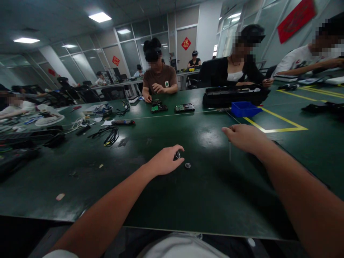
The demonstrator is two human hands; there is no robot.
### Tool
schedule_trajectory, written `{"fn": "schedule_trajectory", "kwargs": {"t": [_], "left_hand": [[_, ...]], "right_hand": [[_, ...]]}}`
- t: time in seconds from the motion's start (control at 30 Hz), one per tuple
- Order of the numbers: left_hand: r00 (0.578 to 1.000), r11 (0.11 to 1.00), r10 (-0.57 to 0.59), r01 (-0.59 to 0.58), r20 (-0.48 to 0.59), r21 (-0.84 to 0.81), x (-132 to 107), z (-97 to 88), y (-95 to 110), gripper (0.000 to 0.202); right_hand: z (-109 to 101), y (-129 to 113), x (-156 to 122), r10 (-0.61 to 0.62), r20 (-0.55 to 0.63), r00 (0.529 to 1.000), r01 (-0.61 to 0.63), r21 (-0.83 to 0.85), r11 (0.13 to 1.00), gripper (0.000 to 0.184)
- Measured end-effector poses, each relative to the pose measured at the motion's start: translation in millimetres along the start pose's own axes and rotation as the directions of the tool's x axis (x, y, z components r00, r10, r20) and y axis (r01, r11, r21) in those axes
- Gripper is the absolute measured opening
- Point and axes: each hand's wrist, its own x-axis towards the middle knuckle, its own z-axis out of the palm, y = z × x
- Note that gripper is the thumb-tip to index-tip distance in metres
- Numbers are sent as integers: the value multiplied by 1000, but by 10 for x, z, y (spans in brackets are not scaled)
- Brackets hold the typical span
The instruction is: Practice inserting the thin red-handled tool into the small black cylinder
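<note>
My left hand (165,160) rests on the dark green table (188,200), its fingers curled round a small round metal part (177,154). A second small round washer-like part (187,165) lies on the table just to the right of that hand. My right hand (243,137) hovers farther right, closed, with a thin metal rod (230,150) hanging straight down from it to the table.
A blue tray (244,108) and a long black device (232,95) sit behind my right hand, beside yellow floor-style tape lines (279,122). Circuit boards (172,107) lie before a seated person opposite. Cables (109,135) and tools clutter the left side. Other people sit around.
</note>
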Motion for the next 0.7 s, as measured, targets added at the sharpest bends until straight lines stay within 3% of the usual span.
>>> {"fn": "schedule_trajectory", "kwargs": {"t": [0.1, 0.2, 0.47, 0.6, 0.7], "left_hand": [[996, 996, 56, -60, 66, 59, 18, 18, -6, 40], [989, 981, 111, -124, 95, 148, 29, 42, 0, 39], [977, 940, 146, -187, 157, 286, 60, 104, 72, 30], [989, 981, 125, -135, 78, 142, 65, 69, 43, 25], [991, 994, 96, -101, -90, -44, 73, -22, -30, 19]], "right_hand": [[167, -322, -131, 34, 195, 980, -13, -108, 994, 43], [323, -544, -260, 30, 278, 960, 5, -123, 992, 45], [467, -659, -382, 8, 401, 916, 26, -80, 996, 45], [417, -684, -355, 54, 413, 909, 0, -130, 991, 42], [401, -680, -347, 57, 429, 902, -8, -115, 993, 42]]}}
